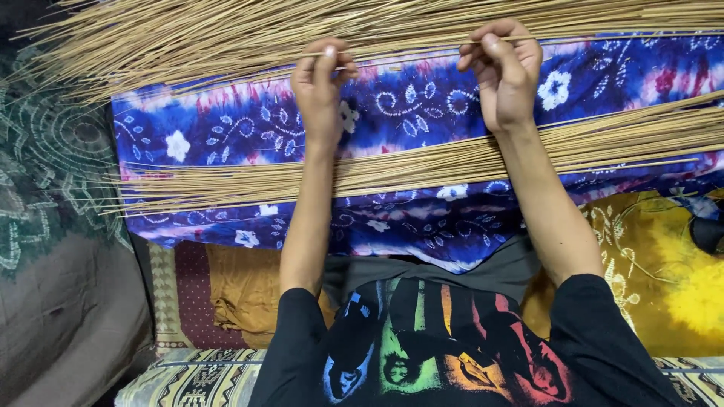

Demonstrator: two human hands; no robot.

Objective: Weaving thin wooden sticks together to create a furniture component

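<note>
left hand (pixel 320 87): fingers pinched shut on a single thin stick (pixel 400 54), thumb and fingertips pressed together up near the far pile

right hand (pixel 504 71): same deal, closed in a pinch on the other stretch of that stick, knuckles curled in

thin stick: runs roughly level between both hands, lifted just off the cloth, right beside the lower edge of the far bundle (pixel 226 34)

far bundle: big fanned heap of pale tan sticks across the top, tips splaying out to the left

near bundle (pixel 422 162): second flatter row of the same sticks, lying across the cloth under both forearms

cloth (pixel 422 105): blue-purple tie-dye with white flowers, spread over the lap, both bundles resting on it

other stuff: yellow patterned fabric (pixel 664 271) on the right, dark green patterned fabric (pixel 45 173) on the left, black shirt with a colourful print (pixel 422 347) at the bottom
</note>
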